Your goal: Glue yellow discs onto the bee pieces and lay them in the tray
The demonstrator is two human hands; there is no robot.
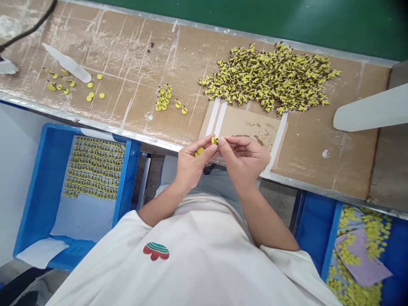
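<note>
Over the table's front edge, my left hand [195, 163] pinches a small yellow disc with a dark figure on it [214, 140] between thumb and forefinger. Two plain yellow discs [199, 151] also sit in that hand, by the curled fingers. From the other side, my right hand [244, 159] is closed, its thumb and forefinger meeting at the dark part of the same piece. Its fingertips partly hide the figure. Behind my hands lies a big heap of small yellow and dark figures [270, 78]. A cluster of finished-looking disc pieces [163, 98] stands left of it.
Loose yellow discs [100, 77] lie at the left beside a white strip [68, 63]. A blue crate [35, 182] at lower left holds rows of figures. At lower right, another blue crate [331, 244] contains many yellow discs. A white rounded object [369, 109] juts in from the right.
</note>
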